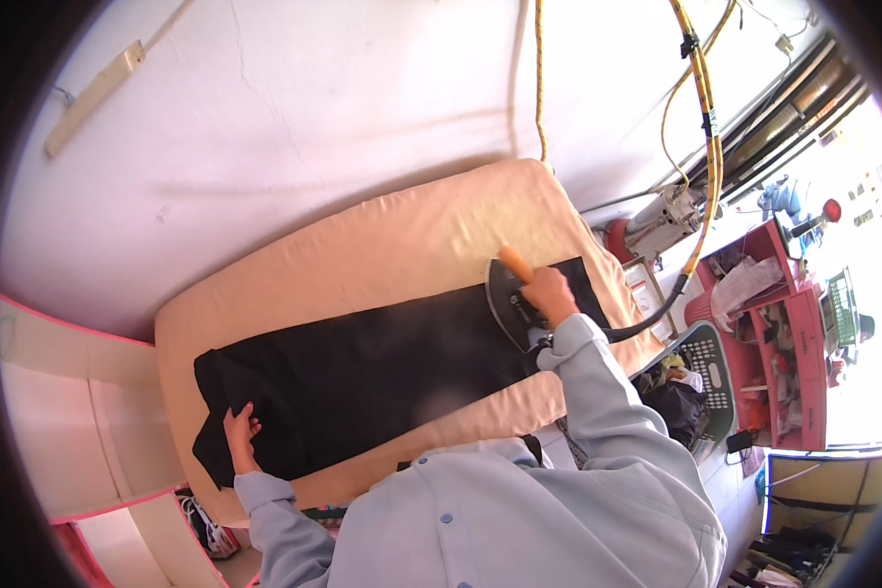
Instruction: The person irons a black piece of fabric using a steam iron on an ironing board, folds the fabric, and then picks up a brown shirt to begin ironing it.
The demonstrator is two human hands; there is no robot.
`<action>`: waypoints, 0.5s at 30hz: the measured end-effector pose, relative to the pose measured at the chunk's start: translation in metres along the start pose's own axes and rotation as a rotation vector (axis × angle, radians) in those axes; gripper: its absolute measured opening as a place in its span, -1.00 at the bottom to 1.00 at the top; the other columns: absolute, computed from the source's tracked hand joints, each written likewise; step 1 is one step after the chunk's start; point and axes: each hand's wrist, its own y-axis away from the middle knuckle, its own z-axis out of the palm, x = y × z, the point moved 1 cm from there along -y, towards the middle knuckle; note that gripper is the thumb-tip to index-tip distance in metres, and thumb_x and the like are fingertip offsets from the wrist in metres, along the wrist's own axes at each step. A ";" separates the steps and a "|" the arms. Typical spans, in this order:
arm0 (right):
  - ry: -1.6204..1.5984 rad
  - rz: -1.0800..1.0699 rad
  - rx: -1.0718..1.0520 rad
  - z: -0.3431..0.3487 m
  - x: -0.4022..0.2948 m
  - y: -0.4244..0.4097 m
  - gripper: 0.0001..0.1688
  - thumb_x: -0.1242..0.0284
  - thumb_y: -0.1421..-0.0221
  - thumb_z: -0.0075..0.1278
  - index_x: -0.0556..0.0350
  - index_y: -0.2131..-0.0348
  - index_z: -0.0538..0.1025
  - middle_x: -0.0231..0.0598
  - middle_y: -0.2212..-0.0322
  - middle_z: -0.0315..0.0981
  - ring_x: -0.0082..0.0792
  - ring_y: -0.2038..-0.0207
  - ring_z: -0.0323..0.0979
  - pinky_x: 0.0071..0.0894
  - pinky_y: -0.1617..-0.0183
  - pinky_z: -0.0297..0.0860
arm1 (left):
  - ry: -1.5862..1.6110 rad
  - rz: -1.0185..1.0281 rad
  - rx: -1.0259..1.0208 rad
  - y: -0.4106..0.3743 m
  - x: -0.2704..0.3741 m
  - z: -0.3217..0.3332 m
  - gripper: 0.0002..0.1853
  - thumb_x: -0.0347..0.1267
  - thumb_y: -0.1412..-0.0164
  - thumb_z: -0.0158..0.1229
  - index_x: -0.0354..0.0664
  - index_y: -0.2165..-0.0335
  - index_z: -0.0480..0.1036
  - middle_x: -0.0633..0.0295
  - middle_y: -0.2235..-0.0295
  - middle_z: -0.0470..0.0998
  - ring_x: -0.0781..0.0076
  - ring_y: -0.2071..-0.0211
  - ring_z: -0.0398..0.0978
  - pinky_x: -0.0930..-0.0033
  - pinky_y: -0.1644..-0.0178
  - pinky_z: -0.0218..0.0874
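Observation:
A black cloth garment lies flat and lengthwise on a padded ironing table with a peach cover. My right hand is closed on the orange handle of a steam iron, whose soleplate rests near the garment's right end, its tip side reaching the far edge. A black hose leads away from the iron to the right. My left hand lies on the left end of the garment, fingers spread, palm side not fully seen. The cloth is rumpled around that hand.
Yellow hoses hang at the right, near a metal boiler. A basket of clothes stands right of the table, before a pink shelf unit. A white wall runs along the far side; a pink-edged cabinet adjoins the left.

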 end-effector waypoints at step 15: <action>0.111 -0.511 -0.083 -0.025 0.082 -0.008 -0.61 0.17 0.19 0.17 0.12 0.46 0.56 0.05 0.58 0.45 0.06 0.44 0.43 -0.10 0.36 0.31 | 0.047 0.082 -0.048 0.021 -0.045 -0.011 -0.87 -0.36 -0.10 0.10 -0.22 0.43 0.40 0.26 0.51 0.51 0.60 0.62 0.39 0.56 0.59 0.21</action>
